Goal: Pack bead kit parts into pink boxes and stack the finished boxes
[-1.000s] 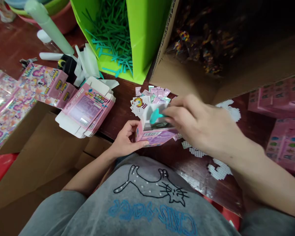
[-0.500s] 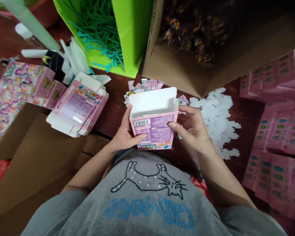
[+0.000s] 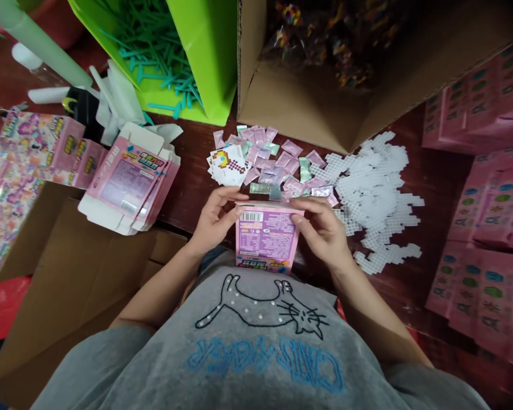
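Head view: your left hand (image 3: 216, 219) and right hand (image 3: 320, 230) fingers clamp the pink box (image 3: 265, 239); press its top flap flat evenly, clear of sachets (image 3: 273, 162) beyond fingers.

I see both forearms angled inward from my torso, left hand (image 3: 216, 219) and right hand (image 3: 320, 230) level, fingers curled, thumbs and fingertips pinching toward each other at the middle.
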{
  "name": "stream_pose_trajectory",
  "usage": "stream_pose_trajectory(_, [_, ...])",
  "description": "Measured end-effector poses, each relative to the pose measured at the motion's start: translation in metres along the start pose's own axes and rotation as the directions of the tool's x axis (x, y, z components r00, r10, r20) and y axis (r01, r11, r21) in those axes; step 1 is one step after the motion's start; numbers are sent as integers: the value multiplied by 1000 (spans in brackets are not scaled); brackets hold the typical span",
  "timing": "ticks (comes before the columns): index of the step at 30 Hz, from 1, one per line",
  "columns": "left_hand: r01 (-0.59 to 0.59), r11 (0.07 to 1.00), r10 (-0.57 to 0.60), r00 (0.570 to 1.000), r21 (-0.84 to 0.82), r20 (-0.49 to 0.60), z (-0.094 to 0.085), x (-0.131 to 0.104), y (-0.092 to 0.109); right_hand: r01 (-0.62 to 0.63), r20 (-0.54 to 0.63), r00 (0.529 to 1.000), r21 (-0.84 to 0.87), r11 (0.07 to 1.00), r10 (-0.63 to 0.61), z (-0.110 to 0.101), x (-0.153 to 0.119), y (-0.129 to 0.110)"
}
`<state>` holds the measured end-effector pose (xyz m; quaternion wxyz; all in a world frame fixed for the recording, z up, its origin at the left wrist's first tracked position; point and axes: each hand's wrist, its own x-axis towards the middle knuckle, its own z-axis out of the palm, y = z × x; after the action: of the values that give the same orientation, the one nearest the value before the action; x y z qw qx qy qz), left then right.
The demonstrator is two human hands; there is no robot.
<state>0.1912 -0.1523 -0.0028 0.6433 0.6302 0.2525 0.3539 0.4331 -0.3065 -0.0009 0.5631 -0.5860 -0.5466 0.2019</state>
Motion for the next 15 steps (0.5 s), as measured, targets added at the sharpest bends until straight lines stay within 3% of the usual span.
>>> stream_pose_trajectory(4, [55, 997, -61, 989, 52, 133, 0, -2, 17, -15, 118, 993, 79, 997, 6, -10, 5, -15])
stream_pose_trajectory(11, [130, 979, -149, 982, 158, 115, 7, 13, 37, -285, 32, 958, 149, 947, 284, 2, 20, -30])
stream_pose_trajectory(15, [149, 975, -179, 967, 167, 182, 0, 20, 39, -335, 116, 941, 170, 927, 319, -6, 28, -28])
